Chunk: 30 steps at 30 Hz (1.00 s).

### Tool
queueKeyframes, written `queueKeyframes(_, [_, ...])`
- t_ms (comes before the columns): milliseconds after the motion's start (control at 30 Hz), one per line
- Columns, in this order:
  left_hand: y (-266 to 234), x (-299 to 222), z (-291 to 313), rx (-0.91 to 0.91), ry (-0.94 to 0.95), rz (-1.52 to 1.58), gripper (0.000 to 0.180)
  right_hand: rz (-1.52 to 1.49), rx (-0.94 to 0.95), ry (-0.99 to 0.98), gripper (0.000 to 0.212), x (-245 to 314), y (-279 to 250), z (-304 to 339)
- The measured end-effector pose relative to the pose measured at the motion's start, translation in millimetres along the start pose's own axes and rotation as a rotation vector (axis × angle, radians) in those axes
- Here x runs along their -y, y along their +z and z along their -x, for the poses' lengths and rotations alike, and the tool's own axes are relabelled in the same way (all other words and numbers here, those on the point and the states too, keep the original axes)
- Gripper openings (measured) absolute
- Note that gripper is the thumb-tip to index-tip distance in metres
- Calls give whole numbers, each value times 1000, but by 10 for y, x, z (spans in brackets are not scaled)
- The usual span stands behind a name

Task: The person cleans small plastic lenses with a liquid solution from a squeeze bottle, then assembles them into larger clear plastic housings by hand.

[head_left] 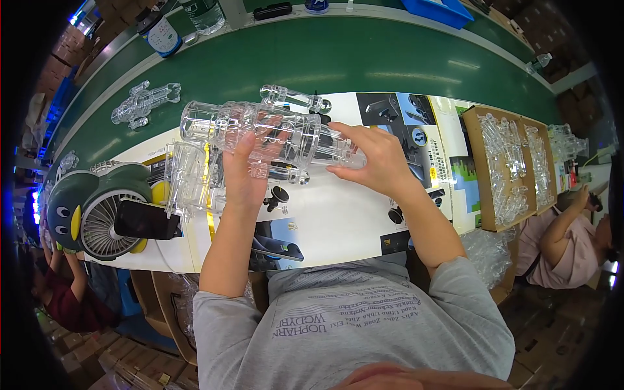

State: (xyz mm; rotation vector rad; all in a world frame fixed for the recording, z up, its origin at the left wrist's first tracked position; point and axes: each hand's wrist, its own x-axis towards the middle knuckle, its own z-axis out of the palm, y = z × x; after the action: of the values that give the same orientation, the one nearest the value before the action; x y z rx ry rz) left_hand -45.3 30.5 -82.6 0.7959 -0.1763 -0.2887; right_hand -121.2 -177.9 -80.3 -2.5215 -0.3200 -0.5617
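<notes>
Fingers [245, 144] of the left hand [246, 177] wrap the large clear piece [296, 140], the thumb in front and the others showing through from behind; those of the right hand [383, 162] close narrowly on its slim narrow end [338, 154], though whether that end is a separate part cannot be told. The piece lies nearly level above the printed sheet [344, 218]; the left grip probably bears its weight at the thick body, while the right pinch seems to steady the tip.

From the left, a penguin-shaped fan [62, 203] stands at the near edge of the worktop [364, 68], perhaps for air; a dark phone-like slab [146, 221] leans on its front, likely using it as a prop. Beyond, a similar clear piece [146, 104] lies on the green surface; nearer, clear pieces [188, 175] cluster just beside the left hand, within easy reach. A slim clear part [292, 97] lies behind the held piece; at the right, a cardboard tray [478, 162] corrals many small clear parts [510, 149], presumably against rolling.
</notes>
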Motion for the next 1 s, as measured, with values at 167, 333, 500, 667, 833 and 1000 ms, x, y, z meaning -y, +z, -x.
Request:
queueKeyframes(167, [10,5,21,-28,-13,-9,58,-8,-29,-32,63,-32,17,6])
queueKeyframes(333, [-48,46,-10,-1,-34,10,64,-5,-38,-40,62,-53,19,11])
queueKeyframes(500, [-115,76,-36,-13,-76,42,75,-27,-40,-24,62,-57,13,23])
queueKeyframes(667, [-105,63,-29,-23,-95,11,79,-90,-39,-31,62,-87,32,46])
queueKeyframes(833, [-96,70,-33,-24,-93,-20,70,-84,-21,-18,63,-101,8,60])
queueKeyframes(1000, [-151,62,-41,-24,-94,-18,61,-74,-25,-6,65,-84,73,75])
